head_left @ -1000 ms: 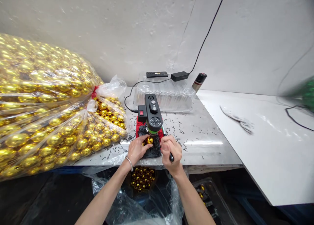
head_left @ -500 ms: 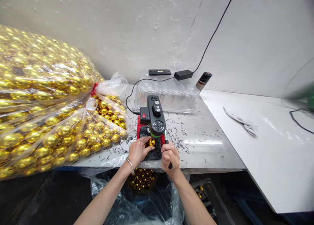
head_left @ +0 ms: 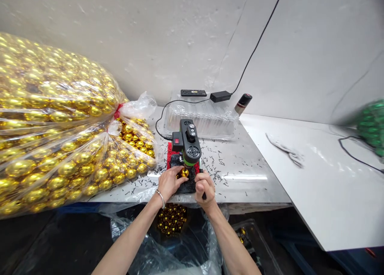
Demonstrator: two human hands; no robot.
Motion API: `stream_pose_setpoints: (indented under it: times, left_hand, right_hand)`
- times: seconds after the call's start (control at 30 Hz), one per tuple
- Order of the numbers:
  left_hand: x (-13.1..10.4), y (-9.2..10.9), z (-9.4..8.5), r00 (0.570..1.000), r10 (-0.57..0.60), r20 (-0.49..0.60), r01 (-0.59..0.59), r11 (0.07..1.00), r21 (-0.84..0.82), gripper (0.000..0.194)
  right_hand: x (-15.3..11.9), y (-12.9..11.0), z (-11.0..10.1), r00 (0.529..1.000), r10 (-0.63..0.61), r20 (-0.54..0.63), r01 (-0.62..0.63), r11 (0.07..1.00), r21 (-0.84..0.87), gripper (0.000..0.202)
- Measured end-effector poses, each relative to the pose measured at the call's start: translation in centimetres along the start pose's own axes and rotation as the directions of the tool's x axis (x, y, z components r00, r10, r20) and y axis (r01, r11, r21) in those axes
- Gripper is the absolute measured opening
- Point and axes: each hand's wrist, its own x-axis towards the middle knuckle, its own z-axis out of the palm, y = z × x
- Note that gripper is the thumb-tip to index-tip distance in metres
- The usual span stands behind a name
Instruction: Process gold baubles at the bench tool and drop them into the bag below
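Observation:
A small black bench drill press (head_left: 190, 137) stands on a red and black mat (head_left: 169, 151) near the table's front edge. Under its head, my left hand (head_left: 170, 182) pinches a shiny gold ball (head_left: 185, 172) between thumb and fingers. My right hand (head_left: 205, 189) is wrapped around the black lever handle (head_left: 204, 196) at the machine's right side. The machine's head hides the top of the ball, so I cannot tell whether the tool touches it. Dark shavings (head_left: 212, 157) lie scattered around the base.
Large clear bags of gold balls (head_left: 54, 147) fill the left side. Behind the machine are a clear plastic tray (head_left: 204, 125), a power adapter (head_left: 221, 96) and a spray can (head_left: 243, 103). Below the edge, a plastic-lined container holds gold balls (head_left: 172, 219). Gloves (head_left: 286, 151) lie right.
My right hand has shifted slightly with the lever, whose lower end now points less outward. My left hand keeps its pinch on the ball. The whole view has shifted a little.

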Motion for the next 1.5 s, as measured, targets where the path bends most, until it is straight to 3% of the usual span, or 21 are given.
stream_pose_setpoints:
  times: [0.17,0.27,0.33,0.4,0.43,0.5,0.57,0.63,0.7,0.77,0.83,0.93,1.03,1.13,1.27,1.37,1.5]
  left_hand:
    - [-0.3,-0.5,0.0,0.996,0.034,-0.08,-0.044,0.991,-0.124,0.039]
    - [-2.8,-1.1,-0.4,0.99,0.031,-0.138,-0.069,0.955,-0.287,0.038]
    - [-5.4,-1.9,0.0,0.999,0.015,-0.039,-0.029,0.915,-0.403,0.036]
    - [-7.9,-3.1,1.5,0.981,0.005,0.192,0.093,0.862,-0.499,0.035]
    - [-9.1,-3.8,2.6,0.949,-0.018,0.314,0.192,0.824,-0.533,0.037]
    - [-10.7,-5.2,5.1,0.852,-0.153,0.5,0.461,0.671,-0.581,0.044]
    - [-11.5,-6.5,7.2,0.73,-0.329,0.599,0.683,0.367,-0.631,0.046]
    - [-11.9,-7.2,8.0,0.62,-0.426,0.659,0.749,0.068,-0.66,0.039]
    - [-12.0,-7.2,7.4,0.58,-0.413,0.702,0.731,-0.115,-0.673,0.023]
    - [-12.0,-6.6,5.6,0.613,-0.338,0.714,0.691,-0.208,-0.692,0.016]
    - [-11.9,-5.4,3.3,0.676,-0.255,0.692,0.65,-0.238,-0.722,0.027]
    - [-11.1,-3.4,0.0,0.777,-0.197,0.597,0.571,-0.175,-0.802,0.035]
    - [-9.1,-2.0,-1.9,0.855,-0.204,0.477,0.463,-0.114,-0.879,0.029]
    - [-6.8,-1.3,-2.3,0.877,-0.229,0.423,0.401,-0.138,-0.906,0.016]
    - [-5.1,-0.8,-1.9,0.862,-0.247,0.443,0.405,-0.188,-0.895,0.011]
    - [-4.8,-1.0,-1.8,0.879,-0.243,0.41,0.388,-0.136,-0.912,0.01]
    - [-4.8,-1.9,-1.8,0.911,-0.246,0.331,0.332,-0.039,-0.942,0.029]
  right_hand:
    - [4.9,-2.5,-1.4,0.982,0.182,-0.053,-0.178,0.981,0.072,0.03]
    - [6.6,-3.4,-1.9,0.969,0.247,-0.018,-0.245,0.965,0.089,0.031]
    - [6.7,-3.5,-1.9,0.972,0.235,0.002,-0.234,0.967,0.097,0.031]
    - [6.2,-3.4,-1.8,0.976,0.218,0.0,-0.217,0.971,0.103,0.031]
    - [5.9,-3.3,-1.7,0.976,0.216,-0.006,-0.214,0.971,0.107,0.031]
    - [5.5,-3.3,-1.6,0.975,0.223,-0.018,-0.22,0.969,0.116,0.031]
    - [5.4,-3.3,-1.7,0.973,0.229,-0.01,-0.226,0.967,0.117,0.031]
    - [5.2,-3.3,-1.7,0.974,0.228,0.012,-0.228,0.968,0.107,0.03]
    - [5.1,-3.3,-1.7,0.974,0.224,0.019,-0.225,0.969,0.1,0.03]
    - [4.8,-3.2,-1.7,0.975,0.221,0.008,-0.221,0.97,0.101,0.03]
    - [4.6,-3.1,-1.6,0.975,0.222,-0.004,-0.22,0.97,0.107,0.03]
    - [4.3,-2.9,-1.4,0.976,0.217,-0.007,-0.215,0.97,0.11,0.03]
    - [4.3,-2.9,-1.4,0.98,0.2,-0.005,-0.199,0.975,0.098,0.029]
    - [4.4,-2.9,-1.5,0.983,0.184,0.006,-0.184,0.979,0.087,0.028]
    - [4.3,-2.9,-1.7,0.984,0.173,0.035,-0.175,0.982,0.067,0.026]
    - [4.3,-3.0,-1.8,0.984,0.173,0.037,-0.176,0.982,0.067,0.026]
    - [4.7,-3.1,-1.7,0.982,0.189,0.012,-0.189,0.977,0.094,0.028]
